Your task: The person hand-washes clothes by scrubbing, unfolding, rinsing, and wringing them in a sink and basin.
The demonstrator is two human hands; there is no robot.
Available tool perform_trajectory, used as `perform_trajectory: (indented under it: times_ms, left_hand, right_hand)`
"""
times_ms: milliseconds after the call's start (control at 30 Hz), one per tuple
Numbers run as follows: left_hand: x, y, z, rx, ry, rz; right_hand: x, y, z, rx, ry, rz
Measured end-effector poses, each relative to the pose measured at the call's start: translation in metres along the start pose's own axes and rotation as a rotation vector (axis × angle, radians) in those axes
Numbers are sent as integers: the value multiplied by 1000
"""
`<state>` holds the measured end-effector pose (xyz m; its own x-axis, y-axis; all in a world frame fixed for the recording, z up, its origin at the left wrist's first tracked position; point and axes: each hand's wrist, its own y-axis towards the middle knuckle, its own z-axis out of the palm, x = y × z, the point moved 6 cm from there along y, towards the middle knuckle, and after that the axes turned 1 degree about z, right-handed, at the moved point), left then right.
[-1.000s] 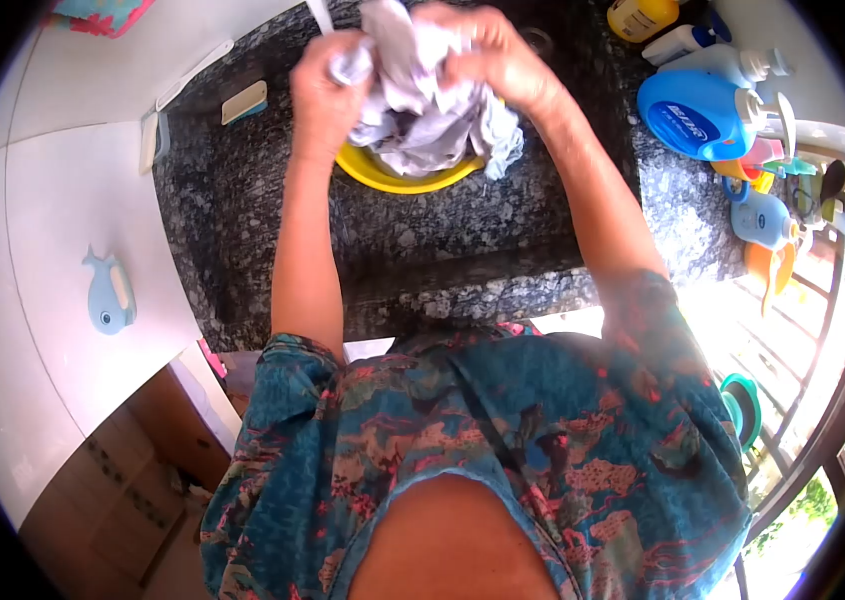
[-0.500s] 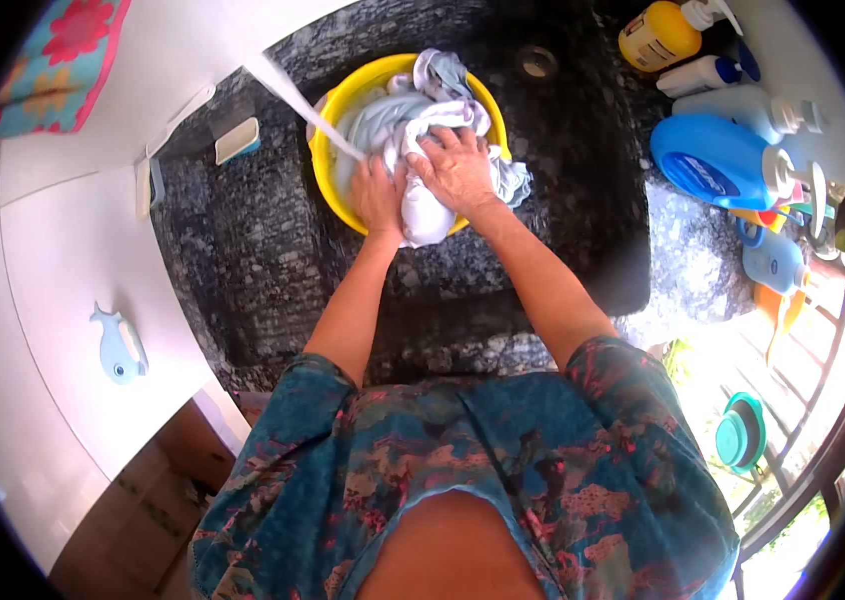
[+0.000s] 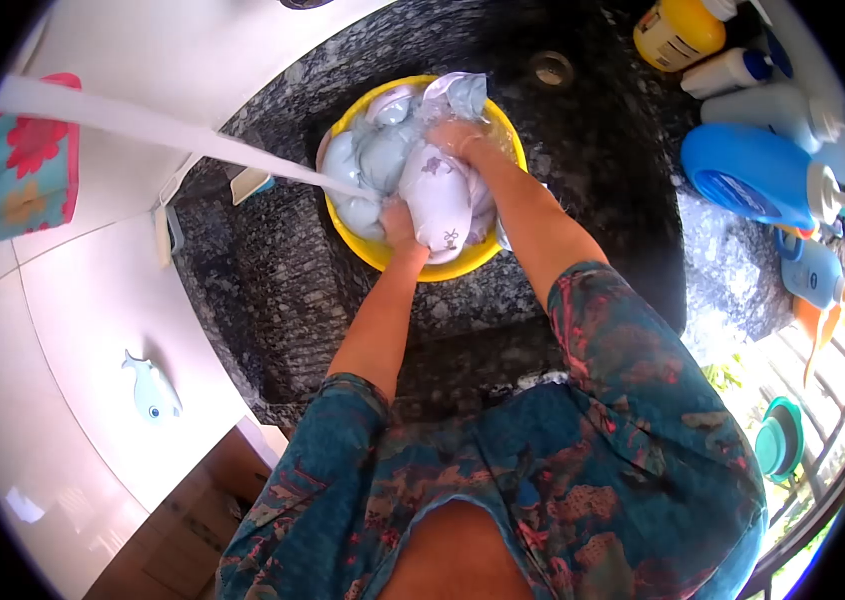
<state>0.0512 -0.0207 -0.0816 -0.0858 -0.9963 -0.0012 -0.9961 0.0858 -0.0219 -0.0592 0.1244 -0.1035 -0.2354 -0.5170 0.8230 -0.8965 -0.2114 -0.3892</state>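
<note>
A yellow basin (image 3: 455, 270) holds water and wet laundry. A white garment with small dark prints (image 3: 438, 205) bulges up in the middle, with pale blue-grey cloth (image 3: 388, 155) bunched at its left. My left hand (image 3: 399, 224) dips in at the garment's left edge, its fingers hidden under water and cloth. Farther back, my right hand (image 3: 455, 138) is pushed down among the laundry near the far rim, where the water splashes; its fingers are hidden too. A stream of water (image 3: 193, 140) falls into the basin from the upper left.
The basin stands in a dark speckled stone sink (image 3: 273, 260) with a drain (image 3: 553, 68). Bottles, among them a yellow one (image 3: 681, 35) and a large blue one (image 3: 743, 175), line the right ledge. A small brush-like object (image 3: 251, 184) lies at the left; a floral cloth (image 3: 38, 165) hangs above.
Both hands have sunk from on top of the cloth into the water, the right moving toward the far rim. The white garment now bulges up between them. The whole view has shifted slightly.
</note>
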Motion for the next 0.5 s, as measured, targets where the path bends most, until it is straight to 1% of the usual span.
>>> perform_trajectory:
  times_ms: [33, 67, 100, 167, 233, 267, 333, 367, 433, 467, 500]
  left_hand:
    - [9, -3, 10, 56, -80, -72]
    - [15, -5, 12, 107, -155, -149]
    - [21, -1, 5, 244, -381, -311]
    - [28, 1, 3, 358, -902, -518]
    - [33, -9, 7, 310, -1492, -620]
    - [29, -13, -15, 384, -1176, -499]
    - [15, -32, -88, -8, -816, -322]
    - [2, -41, -121, -198, -630, -237]
    - [-43, -47, -165, -304, -486, 116]
    - [-64, -56, -179, -354, -409, 293]
    - [-79, -56, -176, -248, -341, 366]
  right_hand:
    - [10, -8, -8, 11, -199, 31]
    - [-14, -1, 8, -74, -233, 52]
    - [1, -16, 2, -13, -333, 18]
    - [31, -49, -8, 101, -535, -49]
    - [40, -101, -19, -315, -406, -322]
    - [46, -134, -28, -517, -349, -473]
    - [74, -206, -73, -609, -335, -537]
    - [68, -227, -82, -636, -467, -350]
    - [18, -238, -77, -571, -294, -101]
    - [-3, -239, -69, -481, -202, -41]
    - [-19, -234, -60, -451, -70, -17]
